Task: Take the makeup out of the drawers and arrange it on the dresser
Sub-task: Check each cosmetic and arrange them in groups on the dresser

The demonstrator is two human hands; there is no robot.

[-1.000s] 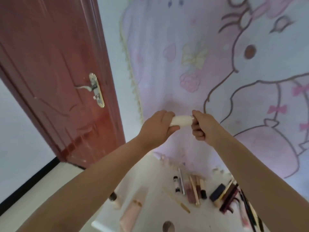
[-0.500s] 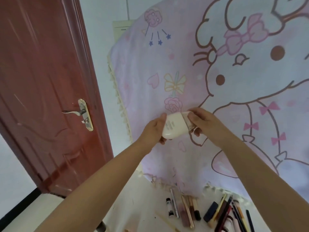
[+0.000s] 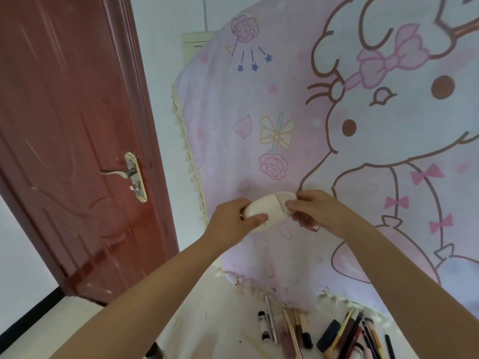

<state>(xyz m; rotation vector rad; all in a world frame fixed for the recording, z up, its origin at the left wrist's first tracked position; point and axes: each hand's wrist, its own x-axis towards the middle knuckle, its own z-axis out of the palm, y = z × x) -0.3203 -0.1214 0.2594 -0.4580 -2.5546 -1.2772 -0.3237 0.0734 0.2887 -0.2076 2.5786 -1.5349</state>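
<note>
Pink cartoon-print cloth (image 3: 298, 104) hangs behind a white worktop (image 3: 220, 320), and against it a cream makeup bottle (image 3: 264, 211) is held up in mid-air, well above the surface. The left hand (image 3: 233, 224) wraps its body, thumb across the front, while the right hand (image 3: 316, 211) pinches the cap end, probably to check or tighten it before setting it down. Below lie rows of pencils and tubes (image 3: 298, 330). A red door (image 3: 72, 141) stands left.
</note>
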